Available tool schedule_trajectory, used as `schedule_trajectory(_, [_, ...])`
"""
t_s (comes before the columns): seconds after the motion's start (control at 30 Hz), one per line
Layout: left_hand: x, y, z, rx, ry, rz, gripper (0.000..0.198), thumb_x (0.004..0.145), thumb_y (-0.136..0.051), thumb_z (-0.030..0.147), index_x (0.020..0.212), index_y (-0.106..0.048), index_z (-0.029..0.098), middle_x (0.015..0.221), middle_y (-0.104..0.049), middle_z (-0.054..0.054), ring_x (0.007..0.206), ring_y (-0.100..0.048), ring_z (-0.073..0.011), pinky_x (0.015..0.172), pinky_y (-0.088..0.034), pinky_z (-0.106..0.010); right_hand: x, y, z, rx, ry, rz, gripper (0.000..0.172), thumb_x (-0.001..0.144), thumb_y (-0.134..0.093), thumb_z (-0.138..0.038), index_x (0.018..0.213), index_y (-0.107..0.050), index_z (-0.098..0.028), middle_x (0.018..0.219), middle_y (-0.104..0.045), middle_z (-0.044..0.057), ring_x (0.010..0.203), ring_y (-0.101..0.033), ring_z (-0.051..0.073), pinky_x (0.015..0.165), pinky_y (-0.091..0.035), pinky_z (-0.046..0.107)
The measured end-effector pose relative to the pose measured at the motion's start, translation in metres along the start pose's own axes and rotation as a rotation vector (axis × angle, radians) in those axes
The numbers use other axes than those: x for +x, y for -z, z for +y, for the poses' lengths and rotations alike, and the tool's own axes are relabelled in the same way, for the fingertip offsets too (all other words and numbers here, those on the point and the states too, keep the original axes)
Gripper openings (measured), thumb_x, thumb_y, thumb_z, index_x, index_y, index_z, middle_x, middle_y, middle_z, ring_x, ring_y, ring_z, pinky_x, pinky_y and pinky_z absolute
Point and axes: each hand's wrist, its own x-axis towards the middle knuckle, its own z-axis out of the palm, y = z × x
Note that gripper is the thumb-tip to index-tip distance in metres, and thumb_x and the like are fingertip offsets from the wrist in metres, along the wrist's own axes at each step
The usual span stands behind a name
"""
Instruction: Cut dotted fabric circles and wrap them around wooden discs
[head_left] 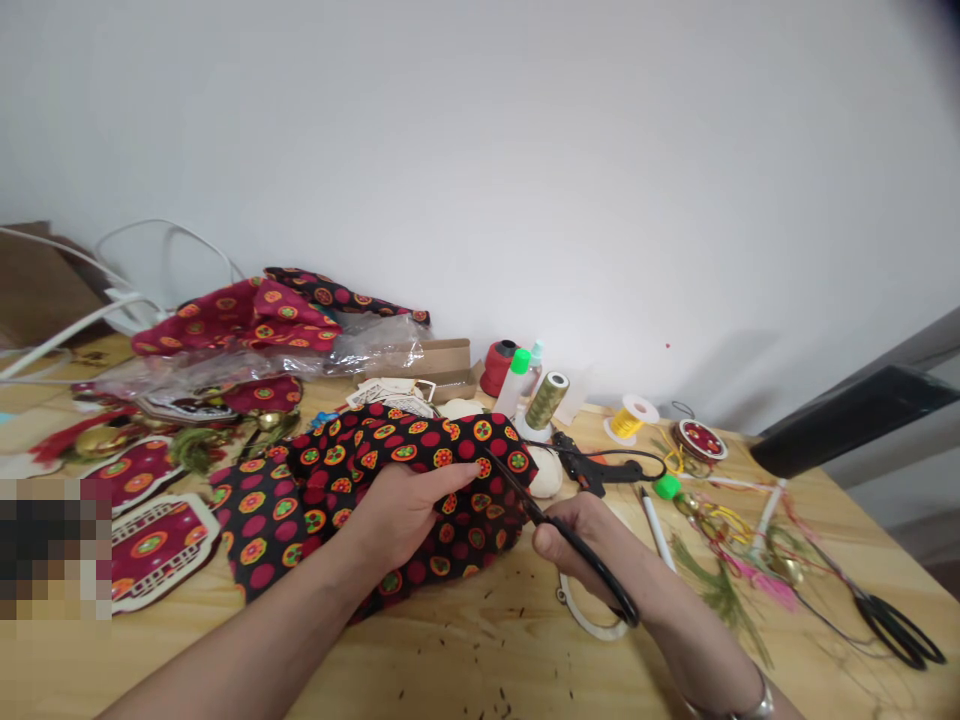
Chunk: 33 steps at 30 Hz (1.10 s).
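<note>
White wall filled the upper half of my feed, and below it ran a pale wooden table crowded with craft supplies. Near the middle of the table lay the black patterned fabric, printed with red dots and orange-green rounds and bunched into a loose heap. The left hand rested on top of that heap, its fingers closed on a fold near the right edge of the cloth. The right hand was wrapped around the handles of the black scissors, whose blades slanted up and left until the tips met the cloth just beside the left fingertips. From my view the blades looked nearly together, though I could not tell whether they had bitten into the cloth. The two hands sat close, with only the scissors spanning the gap.

A white ring lay on the wood under the right hand. Behind it I saw a black glue gun, a white pen and a yellow spool. Further back stood an olive spool, a red spool and a green-capped bottle. A second pair of scissors lay well apart at the right edge. Red patterned fabric was piled at the back left, beside a cardboard box.
</note>
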Motion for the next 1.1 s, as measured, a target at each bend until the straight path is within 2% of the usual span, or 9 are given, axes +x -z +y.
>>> schedule_trajectory(0.33, [-0.001, 0.0, 0.002, 0.022, 0.041, -0.004, 0.015, 0.068, -0.074, 0.024, 0.082, -0.077, 0.023, 0.095, -0.077, -0.001, 0.099, -0.068, -0.0263, 0.097, -0.049, -0.04, -0.004, 0.001, 0.003, -0.066, 0.015, -0.014, 0.064, 0.079, -0.029, -0.081, 0.057, -0.029, -0.021, 0.054, -0.022, -0.006, 0.05, -0.018, 0.008, 0.043, -0.012, 0.028])
schedule_trajectory(0.57, [-0.001, 0.001, -0.001, 0.024, 0.05, -0.022, 0.018, 0.069, -0.073, 0.023, 0.087, -0.076, 0.022, 0.098, -0.076, -0.003, 0.102, -0.067, -0.0269, 0.098, -0.048, -0.042, -0.009, -0.002, -0.01, -0.099, -0.008, 0.08, 0.065, 0.075, -0.022, -0.086, 0.059, -0.025, -0.023, 0.056, -0.023, -0.004, 0.053, -0.02, 0.011, 0.046, -0.013, 0.029])
schedule_trajectory(0.77, [-0.001, 0.002, -0.001, 0.038, 0.05, -0.053, 0.022, 0.07, -0.072, 0.023, 0.091, -0.075, 0.022, 0.101, -0.076, -0.003, 0.104, -0.066, -0.0273, 0.099, -0.047, -0.042, -0.004, 0.001, -0.003, -0.072, 0.043, -0.028, 0.064, 0.077, -0.024, -0.083, 0.06, -0.028, -0.022, 0.056, -0.025, -0.005, 0.052, -0.021, 0.01, 0.044, -0.016, 0.027])
schedule_trajectory(1.1, [-0.001, 0.004, -0.003, 0.071, 0.05, -0.073, 0.02, 0.069, -0.072, 0.023, 0.09, -0.075, 0.023, 0.104, -0.075, -0.003, 0.105, -0.066, -0.0271, 0.097, -0.049, -0.041, -0.004, 0.002, -0.006, -0.05, 0.042, -0.028, 0.066, 0.076, -0.025, -0.084, 0.058, -0.026, -0.021, 0.056, -0.023, -0.005, 0.052, -0.02, 0.01, 0.046, -0.015, 0.028])
